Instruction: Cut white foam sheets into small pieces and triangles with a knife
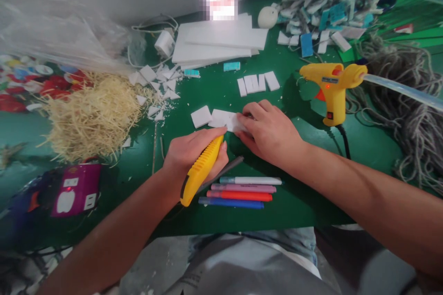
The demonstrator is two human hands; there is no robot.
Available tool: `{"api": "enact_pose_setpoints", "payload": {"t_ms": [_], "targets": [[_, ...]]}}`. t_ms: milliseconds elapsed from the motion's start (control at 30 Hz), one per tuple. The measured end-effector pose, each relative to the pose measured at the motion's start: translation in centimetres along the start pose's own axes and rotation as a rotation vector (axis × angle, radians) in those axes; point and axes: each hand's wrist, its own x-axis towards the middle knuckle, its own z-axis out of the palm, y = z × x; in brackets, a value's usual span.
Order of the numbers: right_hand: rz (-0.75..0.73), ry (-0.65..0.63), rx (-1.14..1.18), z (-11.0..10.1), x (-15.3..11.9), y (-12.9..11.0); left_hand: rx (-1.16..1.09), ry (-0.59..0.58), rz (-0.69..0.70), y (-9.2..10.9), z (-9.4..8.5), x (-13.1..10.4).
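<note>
Left hand closed around a yellow plastic cutter-type tool with a ribbed handle, handle slanting back toward the body, front end at the near edge of a white flat foam-like strip; can't tell if the tip touches. Right hand, fingers bent, pressing down on the strip's right end; what's under the fingertips is hidden. Strip lies flat on the green tabletop, mid-table, with a white square-ish piece just beside its left end. Beyond: a short row of small white rectangular pieces, then a stack of large white sheets. Four coloured marker pens lie side by side nearer the body. Yellow glue gun with clear stick right of the right hand, red light on. Pale straw-like heap off left.
</note>
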Motion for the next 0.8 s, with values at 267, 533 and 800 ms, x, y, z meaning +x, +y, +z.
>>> {"api": "enact_pose_setpoints", "payload": {"t_ms": [267,533,800], "targets": [[0.017,-0.038,0.008,-0.3,0.2,-0.3,0.019,-0.065,-0.017,0.2,-0.3,-0.7],[-0.020,0.026,-0.004,0.3,0.0,0.3,-0.045,0.037,-0.067,-1.3,1.1,0.2],[-0.039,0.048,-0.009,0.6,0.0,0.6,-0.049,0.048,-0.005,-1.9,2.6,0.2]]}}
